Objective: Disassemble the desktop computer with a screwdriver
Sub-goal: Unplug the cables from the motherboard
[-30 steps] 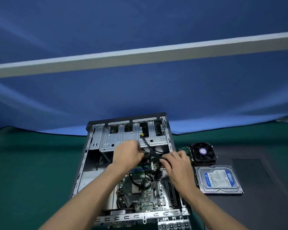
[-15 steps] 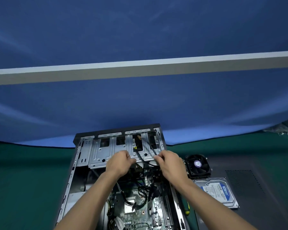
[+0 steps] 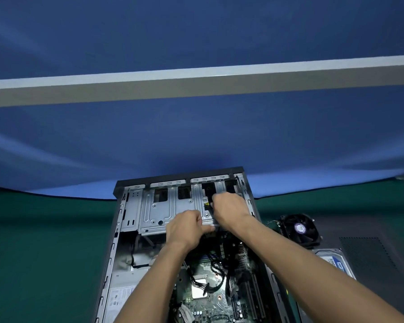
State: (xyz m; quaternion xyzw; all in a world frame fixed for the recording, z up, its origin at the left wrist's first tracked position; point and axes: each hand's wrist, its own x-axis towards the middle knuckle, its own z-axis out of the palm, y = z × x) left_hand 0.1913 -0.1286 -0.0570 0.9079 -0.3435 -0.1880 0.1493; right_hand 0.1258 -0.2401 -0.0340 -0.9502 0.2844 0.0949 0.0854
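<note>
At the far end of the open computer case [image 3: 117, 231], over the metal drive cage [image 3: 159, 210], both hands are now gathered, having been moved up from the motherboard [image 3: 210, 297] within the last second; the right hand [image 3: 229, 209] has been carried furthest, to the cage's right-hand openings, where its fingers are curled around the black cables [image 3: 209, 202]; the left hand [image 3: 184, 228] is curled at the cage's near edge, though what it holds cannot be told. No screwdriver is seen. The cooling fan [image 3: 300, 229] and hard drive [image 3: 336, 263] lie removed to the right; cable freeing is judged to be underway.
</note>
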